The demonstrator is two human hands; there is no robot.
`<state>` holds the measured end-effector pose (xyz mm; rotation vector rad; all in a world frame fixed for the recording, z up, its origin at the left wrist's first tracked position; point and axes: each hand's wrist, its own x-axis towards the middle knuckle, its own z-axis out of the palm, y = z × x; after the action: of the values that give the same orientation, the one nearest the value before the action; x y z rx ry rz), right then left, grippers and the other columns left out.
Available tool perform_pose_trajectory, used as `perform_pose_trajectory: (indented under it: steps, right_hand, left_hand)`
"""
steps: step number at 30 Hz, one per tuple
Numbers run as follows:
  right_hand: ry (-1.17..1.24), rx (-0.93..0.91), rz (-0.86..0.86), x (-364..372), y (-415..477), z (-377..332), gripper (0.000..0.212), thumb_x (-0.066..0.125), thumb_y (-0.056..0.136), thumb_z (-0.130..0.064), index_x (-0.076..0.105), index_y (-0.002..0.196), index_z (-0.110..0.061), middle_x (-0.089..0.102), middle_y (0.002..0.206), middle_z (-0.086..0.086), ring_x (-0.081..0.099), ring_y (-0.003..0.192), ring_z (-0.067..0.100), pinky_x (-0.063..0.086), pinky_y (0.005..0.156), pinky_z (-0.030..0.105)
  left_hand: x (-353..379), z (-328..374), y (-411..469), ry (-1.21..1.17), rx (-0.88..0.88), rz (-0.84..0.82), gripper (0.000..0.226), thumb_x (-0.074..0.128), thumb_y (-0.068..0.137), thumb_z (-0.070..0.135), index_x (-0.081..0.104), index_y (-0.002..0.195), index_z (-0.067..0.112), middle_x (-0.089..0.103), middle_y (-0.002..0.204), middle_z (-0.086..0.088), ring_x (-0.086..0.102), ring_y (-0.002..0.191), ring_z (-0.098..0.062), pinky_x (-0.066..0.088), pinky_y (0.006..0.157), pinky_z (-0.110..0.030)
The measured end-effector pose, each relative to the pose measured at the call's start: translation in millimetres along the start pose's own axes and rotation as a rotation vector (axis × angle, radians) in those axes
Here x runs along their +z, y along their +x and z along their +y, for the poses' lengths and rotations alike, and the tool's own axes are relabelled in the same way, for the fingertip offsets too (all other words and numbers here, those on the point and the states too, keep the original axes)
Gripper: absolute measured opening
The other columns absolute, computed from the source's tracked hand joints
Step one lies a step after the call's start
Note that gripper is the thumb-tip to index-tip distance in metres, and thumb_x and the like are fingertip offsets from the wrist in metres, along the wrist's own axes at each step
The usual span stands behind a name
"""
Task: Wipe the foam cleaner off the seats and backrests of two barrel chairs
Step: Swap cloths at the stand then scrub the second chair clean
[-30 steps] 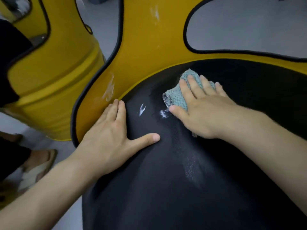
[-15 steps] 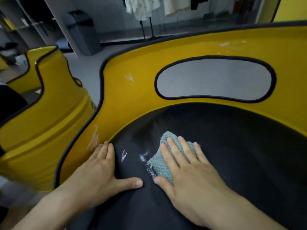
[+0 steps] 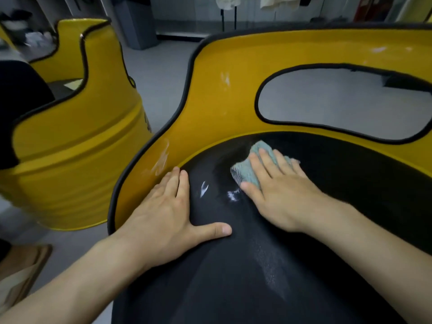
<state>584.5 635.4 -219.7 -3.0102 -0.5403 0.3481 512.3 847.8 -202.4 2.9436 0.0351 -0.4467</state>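
Observation:
A yellow barrel chair (image 3: 233,94) with a black seat (image 3: 233,277) fills the view. My right hand (image 3: 278,195) presses a teal cloth (image 3: 247,169) flat on the seat's far left part, fingers straight. My left hand (image 3: 168,216) rests flat on the seat's left edge, thumb spread out. Small white foam marks (image 3: 203,189) lie on the seat between my hands, and a second patch of foam (image 3: 233,195) sits by my right thumb. Foam smears (image 3: 161,157) show on the yellow backrest wall. A second yellow barrel chair (image 3: 77,136) stands at the left.
The backrest has an oval cutout (image 3: 339,101) edged in black. Grey floor (image 3: 163,73) lies between the two chairs. A dark bin (image 3: 138,22) and hanging clothes (image 3: 278,2) stand at the back. A sandalled foot (image 3: 21,272) is at the lower left.
The view shifted up and then partly back down. My right hand slid the cloth towards the rear of the seat. My left hand stayed in place.

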Motion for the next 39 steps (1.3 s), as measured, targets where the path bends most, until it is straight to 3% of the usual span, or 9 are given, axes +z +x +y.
perform_pose_trajectory:
  steps: [6,11,16,20,24,27,34,39]
  right_hand:
    - [-0.09,-0.038,-0.087,12.0,-70.9,-0.6,0.074,-0.022,0.08,-0.071,-0.043,0.143,-0.037,-0.05,0.148,-0.015,-0.044,0.139,0.009,-0.019,0.12,0.037]
    - [-0.032,0.016,-0.05,-5.8,8.2,2.7,0.067,0.003,0.101,-0.06,-0.022,0.156,-0.031,-0.031,0.162,-0.008,-0.029,0.149,0.018,-0.012,0.123,0.047]
    - [0.022,0.067,-0.001,-11.9,74.1,2.8,0.064,0.005,0.106,-0.053,-0.014,0.159,-0.025,-0.022,0.166,-0.002,-0.021,0.152,0.024,-0.011,0.123,0.051]
    - [0.012,0.009,-0.003,-2.7,24.1,-5.0,0.064,0.005,0.105,-0.052,-0.018,0.158,-0.024,-0.025,0.165,-0.002,-0.023,0.152,0.022,-0.009,0.123,0.049]
    - [-0.043,-0.087,-0.057,4.4,-49.9,-5.4,0.064,0.002,0.101,-0.057,-0.03,0.152,-0.034,-0.04,0.155,-0.015,-0.037,0.144,0.011,-0.014,0.123,0.041]
    - [-0.097,-0.095,-0.075,1.5,-52.7,6.5,0.062,-0.001,0.098,-0.058,-0.03,0.15,-0.039,-0.041,0.152,-0.019,-0.036,0.144,0.006,-0.014,0.123,0.038]
    - [-0.005,0.201,0.026,-11.6,49.1,44.9,0.064,0.006,0.105,-0.054,-0.012,0.16,-0.026,-0.019,0.167,-0.001,-0.017,0.153,0.024,-0.007,0.124,0.05]
    - [0.0,0.224,0.029,-9.3,47.0,25.5,0.066,0.007,0.105,-0.053,-0.013,0.16,-0.021,-0.02,0.167,0.004,-0.019,0.153,0.028,-0.008,0.123,0.052]
  left_hand:
    - [-0.9,-2.5,6.4,0.032,-0.001,-0.05,0.149,0.028,0.05,0.104,-0.028,0.156,0.016,-0.03,0.165,0.001,-0.023,0.153,-0.011,-0.009,0.121,-0.028]
    - [-6.1,-2.9,4.5,0.021,-0.001,-0.09,0.149,0.032,0.05,0.104,-0.03,0.155,0.018,-0.033,0.164,0.003,-0.025,0.151,-0.01,-0.012,0.117,-0.025]
    - [-4.9,-2.2,3.6,0.031,-0.001,-0.076,0.149,0.032,0.05,0.103,-0.028,0.156,0.017,-0.03,0.165,0.002,-0.023,0.153,-0.011,-0.009,0.12,-0.027]
    - [-5.4,-2.2,2.4,0.033,-0.001,-0.073,0.149,0.032,0.051,0.103,-0.027,0.156,0.016,-0.029,0.166,0.001,-0.022,0.153,-0.011,-0.008,0.122,-0.029]
    - [-0.8,-5.4,3.4,0.017,0.012,-0.048,0.148,0.03,0.051,0.105,-0.029,0.156,0.018,-0.03,0.165,0.002,-0.023,0.152,-0.011,-0.008,0.122,-0.029]
    - [2.5,-7.7,5.0,0.014,0.021,-0.034,0.149,0.028,0.049,0.106,-0.029,0.156,0.019,-0.03,0.165,0.003,-0.023,0.152,-0.01,-0.008,0.122,-0.028]
    - [11.0,-11.4,2.5,-0.047,0.047,0.025,0.145,0.027,0.052,0.106,-0.032,0.154,0.022,-0.034,0.163,0.005,-0.027,0.15,-0.008,-0.012,0.121,-0.027]
    - [13.4,-13.2,6.6,-0.046,0.055,0.023,0.148,0.025,0.05,0.109,-0.03,0.155,0.02,-0.032,0.164,0.003,-0.027,0.151,-0.01,-0.01,0.124,-0.031]
